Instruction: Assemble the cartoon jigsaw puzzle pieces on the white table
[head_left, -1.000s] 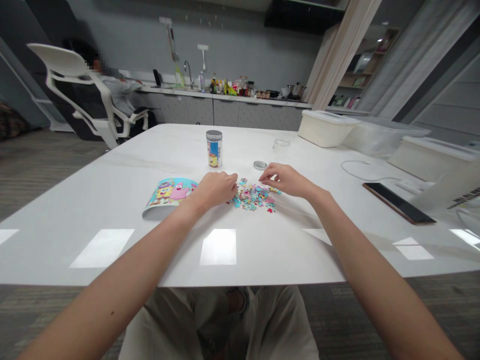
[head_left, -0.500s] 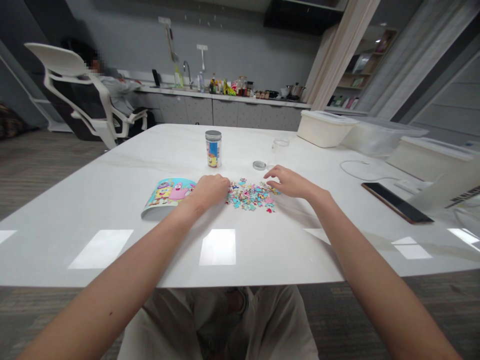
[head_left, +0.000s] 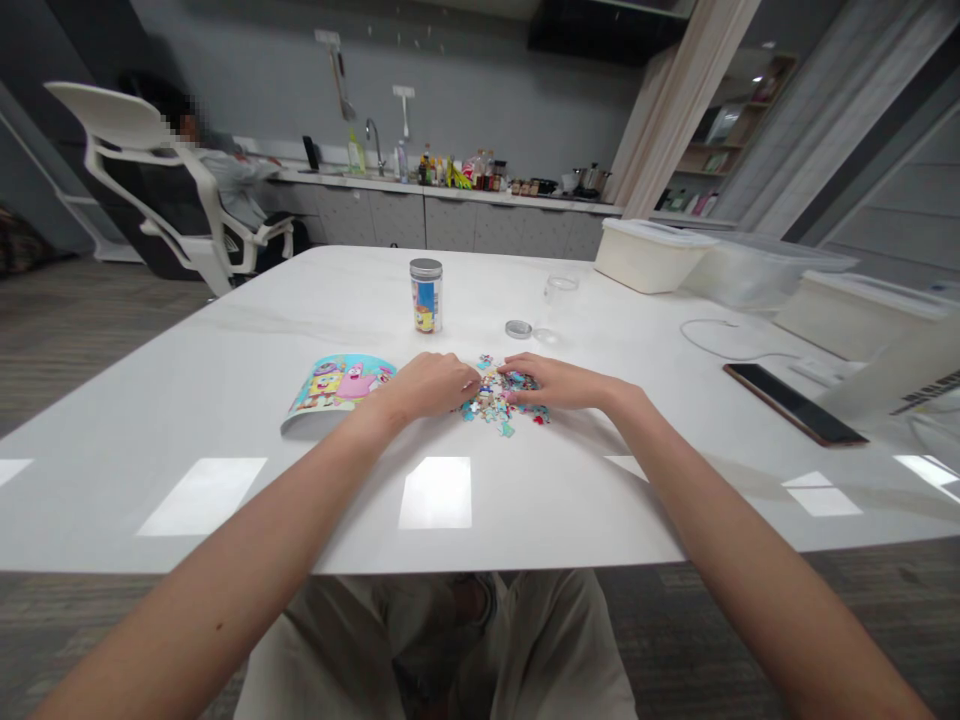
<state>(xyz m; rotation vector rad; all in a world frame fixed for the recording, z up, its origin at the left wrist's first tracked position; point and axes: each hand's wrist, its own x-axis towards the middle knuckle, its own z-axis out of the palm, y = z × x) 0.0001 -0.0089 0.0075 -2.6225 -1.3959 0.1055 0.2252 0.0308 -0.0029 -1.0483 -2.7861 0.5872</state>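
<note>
Small colourful jigsaw pieces (head_left: 491, 408) lie in a loose pile on the white table, between my two hands. At the pile's left edge is my left hand (head_left: 439, 384), its fingers curled down against the pieces; whatever they hold is hidden. My right hand (head_left: 555, 384) rests over the right side of the pile, thumb and fingers apart, with pieces showing between them. Left of my left hand, a curved picture sheet (head_left: 341, 382) with cartoon figures stands bowed on the table, partly covered by my wrist.
Behind the pile stands a lidded picture canister (head_left: 426, 298). A metal lid (head_left: 518, 329) and a clear jar (head_left: 561, 292) are further right. A phone (head_left: 793, 403), a white cable (head_left: 731, 343) and plastic boxes (head_left: 649, 258) occupy the right side. A person sits at the back left.
My right hand has moved left and down onto the pile. My left hand has shifted slightly right. The pieces are gathered closer together between the hands.
</note>
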